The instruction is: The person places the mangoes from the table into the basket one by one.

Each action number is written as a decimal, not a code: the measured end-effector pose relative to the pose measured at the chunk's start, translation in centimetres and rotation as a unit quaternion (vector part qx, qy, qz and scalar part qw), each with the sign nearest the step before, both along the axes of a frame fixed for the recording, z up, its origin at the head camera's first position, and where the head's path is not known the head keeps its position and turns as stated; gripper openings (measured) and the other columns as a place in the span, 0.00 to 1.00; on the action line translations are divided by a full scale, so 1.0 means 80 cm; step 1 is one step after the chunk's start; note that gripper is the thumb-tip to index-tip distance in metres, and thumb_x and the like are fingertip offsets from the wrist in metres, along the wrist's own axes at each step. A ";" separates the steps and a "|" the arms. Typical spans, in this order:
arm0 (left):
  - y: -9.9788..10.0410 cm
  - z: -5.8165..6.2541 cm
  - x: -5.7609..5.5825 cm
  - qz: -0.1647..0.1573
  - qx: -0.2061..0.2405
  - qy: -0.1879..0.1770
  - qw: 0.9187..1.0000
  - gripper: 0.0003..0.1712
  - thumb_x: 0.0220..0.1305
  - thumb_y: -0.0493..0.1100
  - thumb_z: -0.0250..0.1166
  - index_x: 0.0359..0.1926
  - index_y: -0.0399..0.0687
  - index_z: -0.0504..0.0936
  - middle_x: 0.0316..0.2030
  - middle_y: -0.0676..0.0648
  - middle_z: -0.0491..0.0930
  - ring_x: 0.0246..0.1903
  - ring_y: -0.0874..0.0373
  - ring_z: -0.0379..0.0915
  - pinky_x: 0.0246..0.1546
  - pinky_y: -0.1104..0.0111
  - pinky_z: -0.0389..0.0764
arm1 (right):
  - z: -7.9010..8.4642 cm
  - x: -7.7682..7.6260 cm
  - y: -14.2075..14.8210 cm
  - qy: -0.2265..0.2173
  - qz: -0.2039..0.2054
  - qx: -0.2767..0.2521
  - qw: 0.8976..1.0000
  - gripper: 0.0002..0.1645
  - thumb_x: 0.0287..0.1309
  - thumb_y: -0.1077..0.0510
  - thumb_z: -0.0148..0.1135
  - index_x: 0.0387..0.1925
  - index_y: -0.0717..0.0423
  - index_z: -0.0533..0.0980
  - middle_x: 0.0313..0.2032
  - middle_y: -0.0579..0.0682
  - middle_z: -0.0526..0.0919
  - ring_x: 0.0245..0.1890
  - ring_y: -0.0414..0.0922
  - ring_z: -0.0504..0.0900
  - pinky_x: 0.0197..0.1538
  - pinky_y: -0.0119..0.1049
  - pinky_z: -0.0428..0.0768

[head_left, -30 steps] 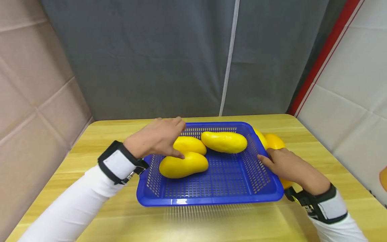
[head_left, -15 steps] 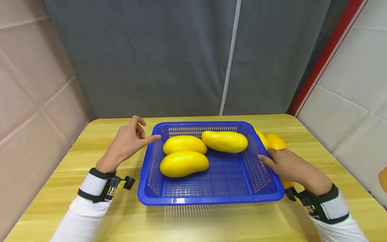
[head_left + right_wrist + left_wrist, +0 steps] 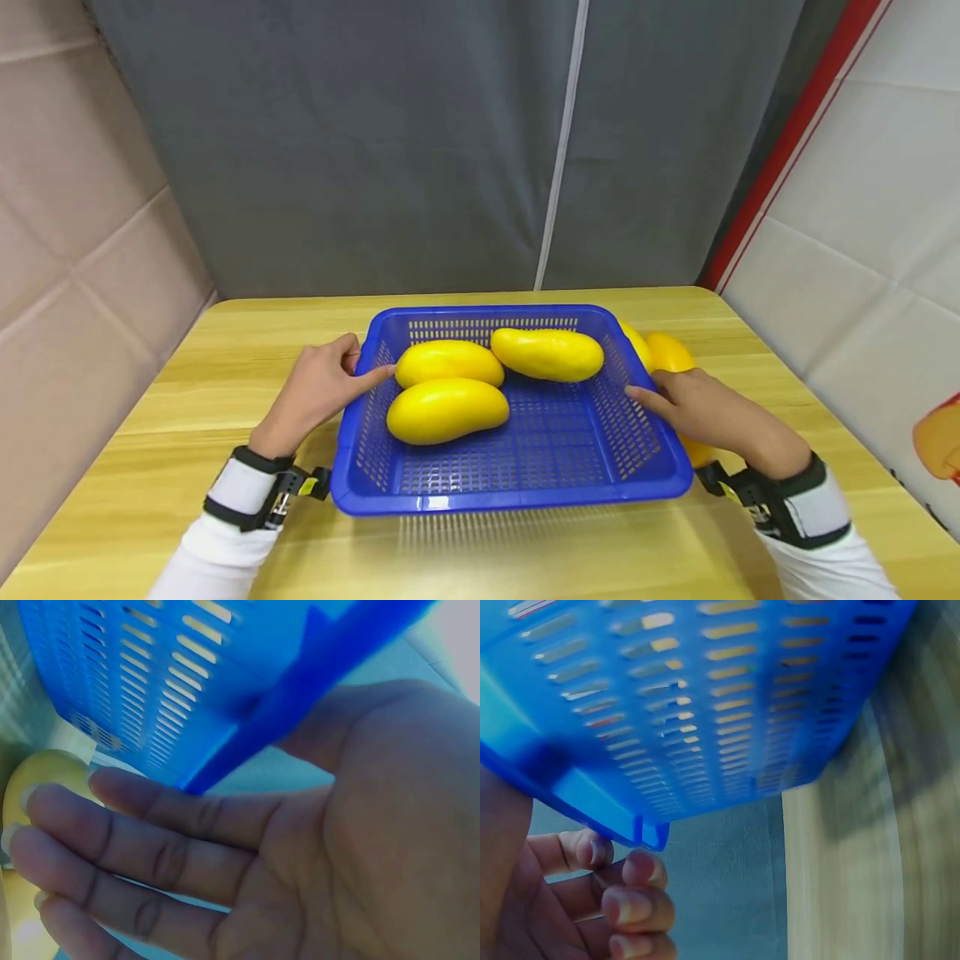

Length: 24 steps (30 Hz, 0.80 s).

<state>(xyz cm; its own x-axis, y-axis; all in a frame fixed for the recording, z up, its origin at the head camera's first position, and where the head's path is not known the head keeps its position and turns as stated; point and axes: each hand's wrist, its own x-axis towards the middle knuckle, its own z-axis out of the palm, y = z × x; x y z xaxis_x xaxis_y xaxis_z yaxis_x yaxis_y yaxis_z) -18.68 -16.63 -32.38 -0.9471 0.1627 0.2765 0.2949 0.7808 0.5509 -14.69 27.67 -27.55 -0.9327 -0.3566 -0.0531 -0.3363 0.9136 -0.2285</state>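
A blue slotted plastic basket (image 3: 517,502) holds three yellow mangoes: a front one (image 3: 450,411), one just behind it (image 3: 448,363) and one to the right (image 3: 547,354). My left hand (image 3: 315,387) grips the basket's left rim, thumb reaching over to the inside. In the left wrist view its fingers (image 3: 634,907) curl under the rim's outer edge. On the opposite rim is my right hand (image 3: 716,408), its thumb hooked over and its longer fingers (image 3: 180,862) outside, fairly straight. The right wrist view shows the rim lying between thumb and fingers.
Several more yellow mangoes (image 3: 670,352) lie on the wood-grain table (image 3: 187,467) right of the basket, partly hidden by it and my right hand. A grey curtain (image 3: 360,167) stands behind, with a pale panel (image 3: 862,292) at the right.
My left hand has left the front mango, swung out to the left, then come back onto the basket's left rim. My right hand has kept its place on the right rim.
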 end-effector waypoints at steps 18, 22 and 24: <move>0.006 -0.004 0.003 0.031 -0.035 0.015 0.999 0.24 0.56 0.58 0.62 0.22 0.44 0.66 0.13 0.50 0.62 0.11 0.58 0.61 0.12 0.69 0.58 | 0.042 0.021 0.063 0.083 -0.017 0.024 0.996 0.20 0.62 0.48 0.53 0.42 0.62 0.76 0.24 0.41 0.79 0.23 0.36 0.72 0.30 0.40 0.75; 0.005 -0.006 0.004 0.033 -0.033 0.014 0.999 0.25 0.56 0.59 0.62 0.22 0.45 0.65 0.13 0.50 0.60 0.12 0.58 0.60 0.12 0.70 0.57 | 0.040 0.020 0.064 0.087 -0.018 0.023 0.996 0.19 0.61 0.49 0.56 0.41 0.62 0.77 0.24 0.41 0.79 0.24 0.36 0.73 0.31 0.40 0.75; 0.005 -0.007 0.004 0.034 -0.031 0.015 0.999 0.25 0.56 0.59 0.62 0.22 0.45 0.65 0.13 0.51 0.60 0.12 0.58 0.60 0.13 0.70 0.57 | 0.038 0.018 0.063 0.087 -0.013 0.018 0.996 0.18 0.60 0.50 0.56 0.40 0.61 0.77 0.24 0.41 0.79 0.24 0.36 0.73 0.30 0.40 0.75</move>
<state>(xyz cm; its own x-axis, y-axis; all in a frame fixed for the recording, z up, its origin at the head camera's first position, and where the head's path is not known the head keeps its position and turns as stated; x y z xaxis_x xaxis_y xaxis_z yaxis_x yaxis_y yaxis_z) -18.35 -16.22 -32.91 -0.9481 0.1164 0.2960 0.2560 0.8315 0.4930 -13.25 32.75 -24.53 -0.9379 -0.3326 0.0984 -0.3438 0.9290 -0.1366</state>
